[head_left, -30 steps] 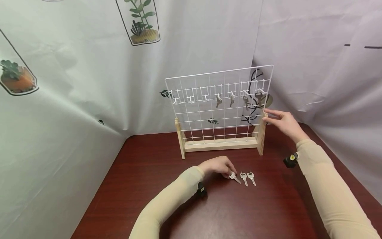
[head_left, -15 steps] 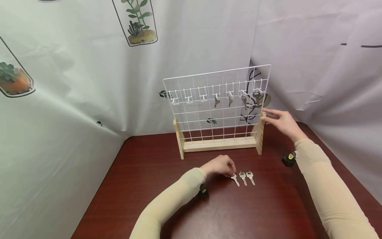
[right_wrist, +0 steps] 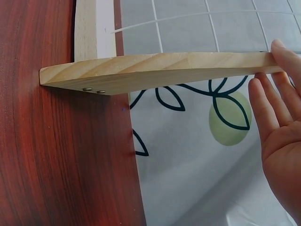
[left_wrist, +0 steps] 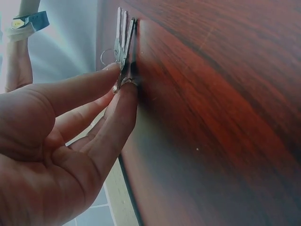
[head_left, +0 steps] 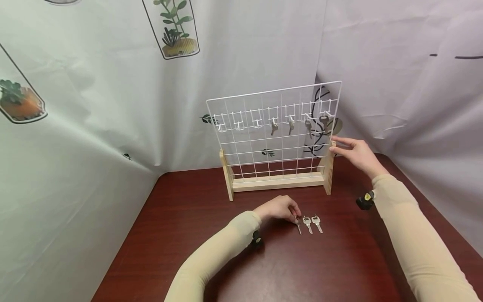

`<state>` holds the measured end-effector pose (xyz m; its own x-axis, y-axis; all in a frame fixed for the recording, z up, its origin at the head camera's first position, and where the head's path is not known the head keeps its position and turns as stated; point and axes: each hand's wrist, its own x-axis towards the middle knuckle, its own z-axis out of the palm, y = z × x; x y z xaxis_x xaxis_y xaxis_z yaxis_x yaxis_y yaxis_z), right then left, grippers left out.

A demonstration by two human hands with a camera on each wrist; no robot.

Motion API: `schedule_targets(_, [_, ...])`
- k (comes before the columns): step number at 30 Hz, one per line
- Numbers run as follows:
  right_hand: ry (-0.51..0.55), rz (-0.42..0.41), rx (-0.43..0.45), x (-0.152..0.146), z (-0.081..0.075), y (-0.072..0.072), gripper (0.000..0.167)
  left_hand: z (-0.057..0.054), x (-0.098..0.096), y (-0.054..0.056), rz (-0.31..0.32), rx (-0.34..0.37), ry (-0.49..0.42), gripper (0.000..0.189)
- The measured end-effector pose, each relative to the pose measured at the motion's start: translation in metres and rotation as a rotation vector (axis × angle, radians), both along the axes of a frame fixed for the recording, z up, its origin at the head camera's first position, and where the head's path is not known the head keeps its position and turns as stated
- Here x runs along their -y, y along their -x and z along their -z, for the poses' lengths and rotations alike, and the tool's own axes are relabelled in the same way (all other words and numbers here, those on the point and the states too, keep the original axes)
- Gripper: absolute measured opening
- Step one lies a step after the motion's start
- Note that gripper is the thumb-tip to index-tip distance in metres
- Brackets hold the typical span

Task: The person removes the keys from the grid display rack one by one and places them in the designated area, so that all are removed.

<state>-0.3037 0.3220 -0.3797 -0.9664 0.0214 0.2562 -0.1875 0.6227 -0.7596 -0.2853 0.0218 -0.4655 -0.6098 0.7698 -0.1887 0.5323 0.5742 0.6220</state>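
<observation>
My left hand pinches a silver key between thumb and fingers, low over the table. In the left wrist view this key is turned on edge, its blade pointing away from the hand. Two more keys with small rings lie side by side just to its right. Behind them stands a white wire grid rack on a wooden base. My right hand grips the top of the rack's right wooden post between thumb and fingers.
White hooks line the grid's upper part. Several keys hang on the right-hand hooks; the three left hooks are bare. A dark red table carries everything, and a pale printed cloth hangs behind and at the sides.
The key in my left hand has turned from flat, blade slanting right, to on edge, blade pointing nearly toward the front. My right hand stays on the post.
</observation>
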Motion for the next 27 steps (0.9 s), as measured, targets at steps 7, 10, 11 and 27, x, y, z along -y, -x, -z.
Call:
schedule_targets(7, [-0.003,0.002,0.003,0.0,0.001,0.0,0.063,0.002,0.0,-0.001,0.002,0.0,-0.007,0.016])
schedule_targets(10, [0.002,-0.001,0.004,-0.001,0.002,0.001,0.063,0.003,0.0,-0.002,0.007,-0.015,-0.009,0.017])
schedule_targets(11, [0.006,-0.001,0.004,-0.001,0.002,0.0,0.063,0.003,0.0,-0.002,0.01,-0.023,-0.008,0.018])
schedule_targets(27, [0.023,-0.003,0.01,-0.002,0.002,0.002,0.065,0.01,-0.004,-0.006,-0.007,-0.129,-0.002,0.009])
